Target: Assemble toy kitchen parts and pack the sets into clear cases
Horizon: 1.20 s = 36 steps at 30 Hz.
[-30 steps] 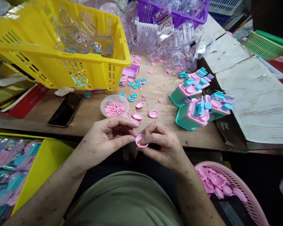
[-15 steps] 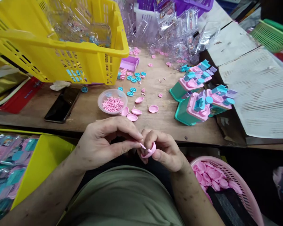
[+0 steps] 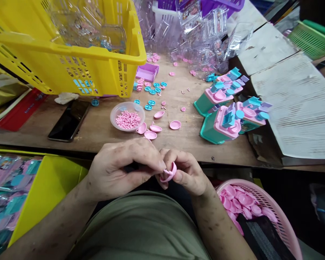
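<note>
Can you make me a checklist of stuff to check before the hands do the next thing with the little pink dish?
1. Right hand has the little pink dish pinched in its fingers: ok.
2. Left hand fingertips are pressed against the dish: ok.
3. A small piece is seated in the dish: cannot tell, the fingers hide it.
4. Clear bowl on the wooden table has small pink pieces in it: ok.
5. Pink basket by the right arm has more pink dishes in it: ok.
6. Finished dishes lie beside the bowl, with bare table around them: ok.
</note>
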Tool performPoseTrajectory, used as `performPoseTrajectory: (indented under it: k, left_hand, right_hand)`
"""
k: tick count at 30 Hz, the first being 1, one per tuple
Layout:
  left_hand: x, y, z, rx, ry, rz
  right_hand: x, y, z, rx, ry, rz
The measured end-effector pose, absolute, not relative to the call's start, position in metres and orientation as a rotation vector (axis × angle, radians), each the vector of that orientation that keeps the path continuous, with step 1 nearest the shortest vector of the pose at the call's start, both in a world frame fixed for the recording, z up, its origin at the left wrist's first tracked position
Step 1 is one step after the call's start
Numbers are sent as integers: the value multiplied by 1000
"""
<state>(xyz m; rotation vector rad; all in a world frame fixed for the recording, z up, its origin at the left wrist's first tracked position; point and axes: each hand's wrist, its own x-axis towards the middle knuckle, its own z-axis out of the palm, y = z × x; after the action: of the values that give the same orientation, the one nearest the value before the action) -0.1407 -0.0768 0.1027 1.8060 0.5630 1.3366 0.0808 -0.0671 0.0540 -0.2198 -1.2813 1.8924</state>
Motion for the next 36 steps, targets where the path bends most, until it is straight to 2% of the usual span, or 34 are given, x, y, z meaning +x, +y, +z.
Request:
performPoseTrajectory:
  k: [13,15,20,22,26,28,32,36]
  left_hand:
    - [-144,-63,107,2190,485,1233]
    - [-151,-56,111,2297,636,1152]
    - [-190,-22,123,2351,1430,1113]
    - [-206,-4,122,2358,1644,932]
    - [-219,26,104,2512,1735,384]
    - [-218,33,91,2564,1762,249]
    - [-216,38,73,2599,1740,280]
    - [-215,41,72,2604,1728,229]
  right_hand:
    - [79,-63,50,-358,-1283,1900]
    - [86,-57,52,-486,-1417,1728]
    - [115,-33,39,-918,-1956,791]
    - [120,-27,30,-1009,-2083,589]
    - [124,-18,25,-1049,-2203,487]
    - [129,-10,28,-1070,-2156,425]
    - [140,17,25,-1236,-2180,263]
    - [144,33,16,-1290,-2223,351]
